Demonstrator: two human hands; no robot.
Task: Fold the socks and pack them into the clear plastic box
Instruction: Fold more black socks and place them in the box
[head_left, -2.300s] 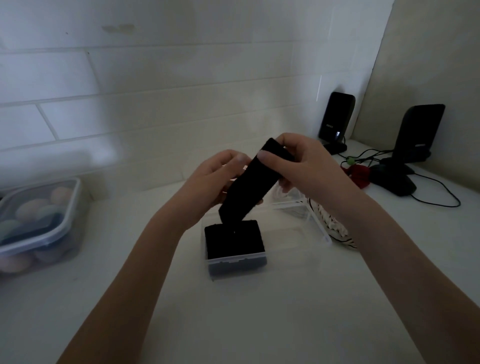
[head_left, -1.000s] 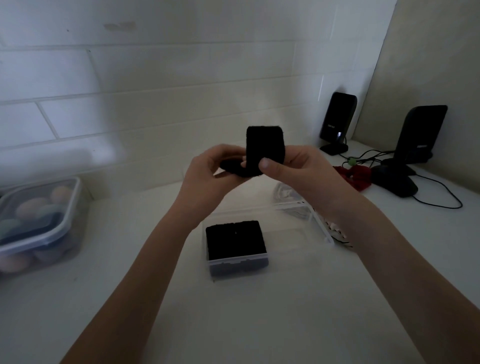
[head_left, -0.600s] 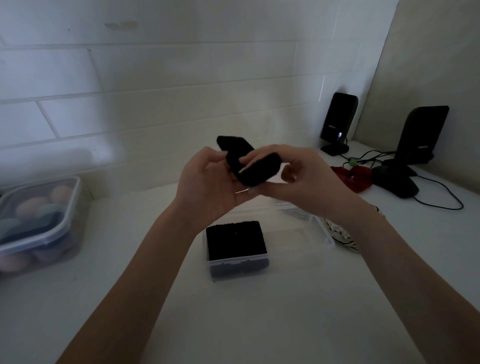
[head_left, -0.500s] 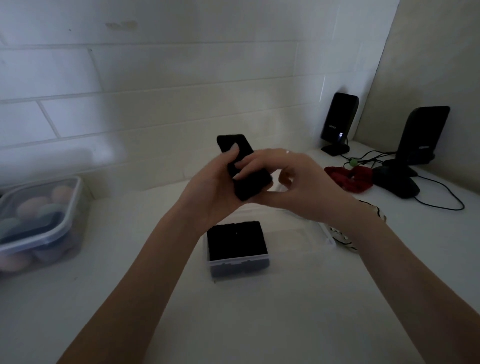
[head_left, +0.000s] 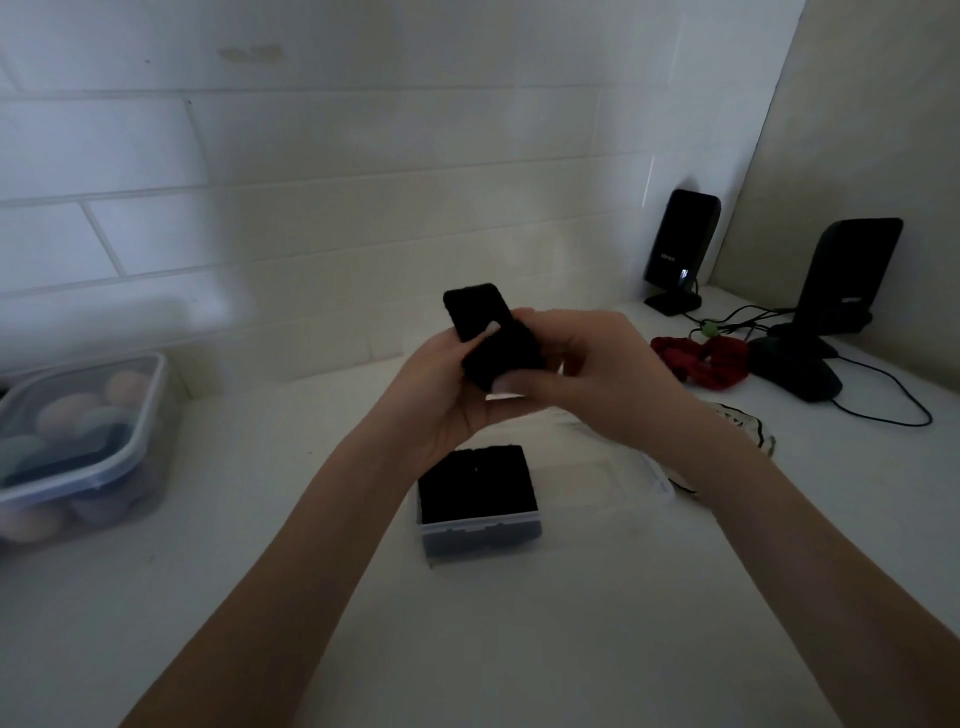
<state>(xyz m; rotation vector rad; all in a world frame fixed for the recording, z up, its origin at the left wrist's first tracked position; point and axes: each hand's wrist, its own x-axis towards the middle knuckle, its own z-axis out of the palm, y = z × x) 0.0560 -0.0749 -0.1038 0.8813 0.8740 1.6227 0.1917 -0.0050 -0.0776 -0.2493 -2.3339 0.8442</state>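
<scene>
Black sock (head_left: 491, 338) clamped in left hand (head_left: 441, 389) and right hand (head_left: 597, 379), above clear box (head_left: 480, 525).

A room in a home, most likely a desk corner, white counter (head_left: 519, 649) against a white brick-pattern wall (head_left: 311, 156), two black desktop speakers (head_left: 680, 249) with cables (head_left: 883, 410), red scrunchie (head_left: 701, 358), lidded plastic container (head_left: 78, 457) of soft coloured items.

Head camera (the only view) looks forward and down, close over the counter (head_left: 519, 649).
</scene>
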